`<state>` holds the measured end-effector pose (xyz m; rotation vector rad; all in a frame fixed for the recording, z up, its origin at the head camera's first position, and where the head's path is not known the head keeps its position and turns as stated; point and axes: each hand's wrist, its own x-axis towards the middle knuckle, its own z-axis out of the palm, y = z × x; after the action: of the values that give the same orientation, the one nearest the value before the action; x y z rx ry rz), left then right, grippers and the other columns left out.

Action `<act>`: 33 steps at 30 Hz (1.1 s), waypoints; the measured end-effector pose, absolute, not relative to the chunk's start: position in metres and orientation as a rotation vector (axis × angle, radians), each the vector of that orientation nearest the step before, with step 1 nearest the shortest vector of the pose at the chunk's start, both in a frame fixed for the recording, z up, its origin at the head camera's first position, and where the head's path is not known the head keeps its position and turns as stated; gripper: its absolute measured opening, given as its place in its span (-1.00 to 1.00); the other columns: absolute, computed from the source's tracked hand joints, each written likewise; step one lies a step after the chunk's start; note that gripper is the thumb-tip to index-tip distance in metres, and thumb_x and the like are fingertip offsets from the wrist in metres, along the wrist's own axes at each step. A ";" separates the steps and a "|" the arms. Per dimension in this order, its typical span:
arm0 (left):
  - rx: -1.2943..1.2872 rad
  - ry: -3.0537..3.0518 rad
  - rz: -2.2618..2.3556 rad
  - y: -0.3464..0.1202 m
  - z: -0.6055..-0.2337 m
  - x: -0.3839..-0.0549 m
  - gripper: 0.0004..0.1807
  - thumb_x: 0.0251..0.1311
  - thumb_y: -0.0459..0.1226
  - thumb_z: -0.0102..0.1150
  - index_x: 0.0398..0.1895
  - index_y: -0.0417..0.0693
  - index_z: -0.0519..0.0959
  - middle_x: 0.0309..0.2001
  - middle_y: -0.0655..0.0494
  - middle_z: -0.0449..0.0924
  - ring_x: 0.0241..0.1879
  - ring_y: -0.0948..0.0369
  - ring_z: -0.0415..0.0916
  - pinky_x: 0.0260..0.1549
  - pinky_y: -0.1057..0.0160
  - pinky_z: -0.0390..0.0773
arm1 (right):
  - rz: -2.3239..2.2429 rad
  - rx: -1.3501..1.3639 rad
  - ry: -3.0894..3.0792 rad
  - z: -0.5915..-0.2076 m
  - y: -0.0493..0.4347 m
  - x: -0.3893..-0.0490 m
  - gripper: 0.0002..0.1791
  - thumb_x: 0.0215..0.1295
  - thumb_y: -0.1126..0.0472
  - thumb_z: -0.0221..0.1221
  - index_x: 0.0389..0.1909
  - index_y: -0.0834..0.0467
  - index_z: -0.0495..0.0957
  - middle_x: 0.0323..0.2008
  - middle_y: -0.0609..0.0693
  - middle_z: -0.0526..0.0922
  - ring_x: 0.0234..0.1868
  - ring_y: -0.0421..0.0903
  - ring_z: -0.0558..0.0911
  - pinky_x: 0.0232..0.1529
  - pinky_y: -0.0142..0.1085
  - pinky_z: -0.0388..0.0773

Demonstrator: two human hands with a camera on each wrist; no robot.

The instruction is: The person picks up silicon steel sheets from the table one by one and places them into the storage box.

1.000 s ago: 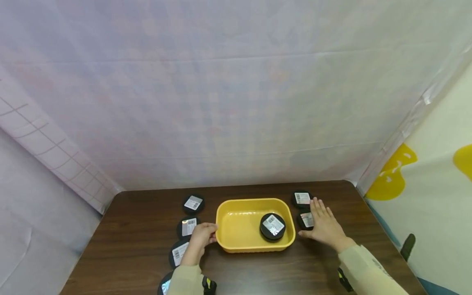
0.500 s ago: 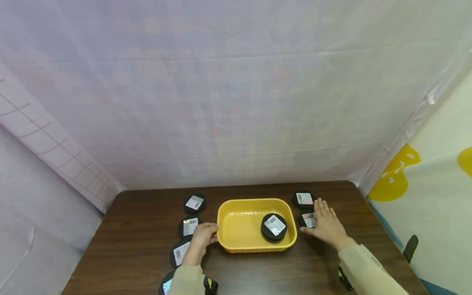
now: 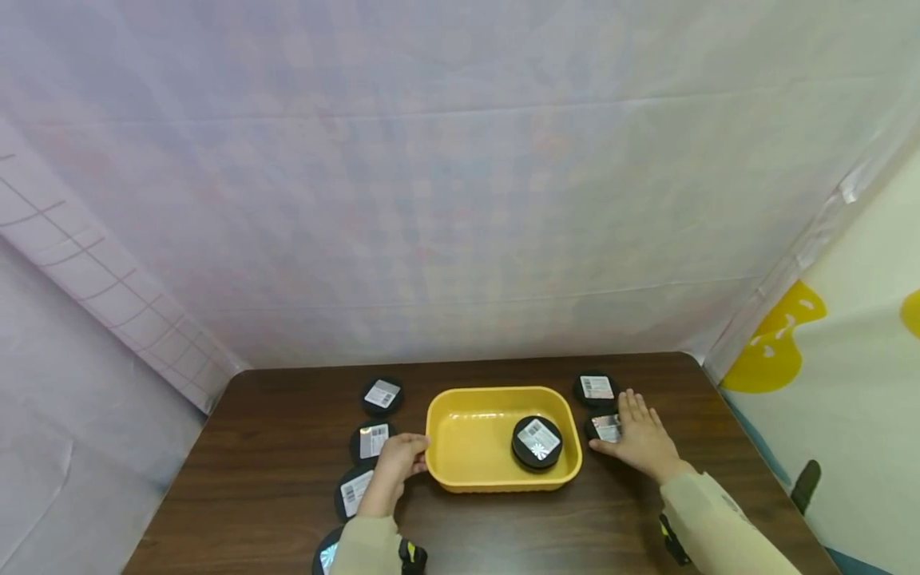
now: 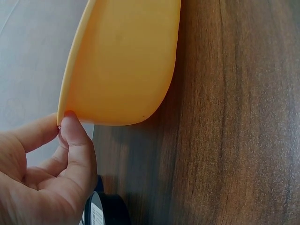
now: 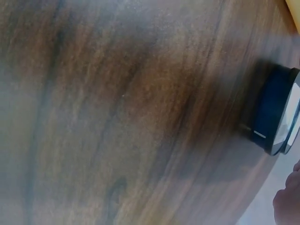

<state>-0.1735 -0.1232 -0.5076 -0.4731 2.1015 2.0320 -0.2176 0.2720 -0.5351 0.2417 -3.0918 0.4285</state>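
My left hand pinches the left rim of a yellow plastic basin between thumb and fingers. The left wrist view shows that pinch at the corner of the basin. Inside the basin, toward its right end, lies a round black container with a white barcode label. My right hand lies with straight fingers spread beside a similar labelled container, the thumb at its near edge and the fingers overlapping its right side. Only a bit of my right hand shows in the right wrist view, near a black container.
Another black container sits behind the one by my right hand. Several more form a column left of the basin, from a far one to a near one partly under my sleeve. The brown wooden table meets a pale curtain behind.
The head view has shifted slightly, moving everything a little to the right. My right thumb has edged a bit farther back along the container. My left hand keeps its hold on the basin.
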 end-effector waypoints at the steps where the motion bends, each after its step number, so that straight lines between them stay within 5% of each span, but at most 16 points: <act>1: -0.473 2.103 2.029 -0.123 -0.507 -0.173 -0.70 0.22 -0.42 0.01 -0.11 -0.60 0.41 -0.43 -0.10 0.49 -0.51 0.22 0.44 -0.51 0.37 0.55 | 0.439 0.234 -3.098 -0.536 0.272 -0.218 0.28 -0.04 -0.39 0.19 0.29 0.60 -0.05 0.33 0.52 -0.06 0.34 0.39 -0.04 0.28 0.23 -0.09; 22: -0.461 2.094 2.057 -0.122 -0.509 -0.174 -0.70 0.20 -0.43 0.01 -0.13 -0.61 0.41 -0.48 -0.04 0.47 -0.55 0.26 0.42 -0.53 0.39 0.55 | 0.600 0.118 -3.215 -0.543 0.268 -0.221 0.30 -0.05 -0.38 0.21 0.23 0.68 -0.05 0.25 0.61 -0.02 0.30 0.46 -0.02 0.28 0.23 -0.06; 33: -0.445 2.090 2.073 -0.123 -0.510 -0.173 -0.71 0.21 -0.43 0.01 -0.14 -0.61 0.41 -0.49 -0.01 0.45 -0.55 0.26 0.40 -0.55 0.41 0.52 | 0.686 0.049 -3.240 -0.538 0.265 -0.221 0.33 -0.11 -0.33 0.28 0.24 0.68 -0.09 0.25 0.61 -0.04 0.25 0.46 0.13 0.19 0.20 0.18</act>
<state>-0.1734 -0.1232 -0.5095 -0.4454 2.0900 2.0726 -0.2210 0.2650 -0.5376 0.0487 -3.2403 0.6862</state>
